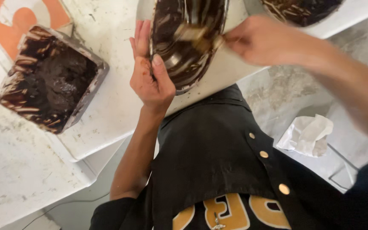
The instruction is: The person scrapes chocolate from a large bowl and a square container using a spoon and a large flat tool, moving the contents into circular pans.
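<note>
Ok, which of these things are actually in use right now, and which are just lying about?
In use:
- round metal bowl smeared with chocolate batter, steadied by left hand
- pale scraper, in right hand

Lying about:
- square batter-filled tin
- crumpled white paper
- second dark-smeared bowl

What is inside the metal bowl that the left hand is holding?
The metal bowl is smeared inside with dark brown paste, bare metal showing between streaks. The right hand holds a pale tool, blurred, inside it. The bowl's upper part is out of frame; the left hand covers its left rim.
</note>
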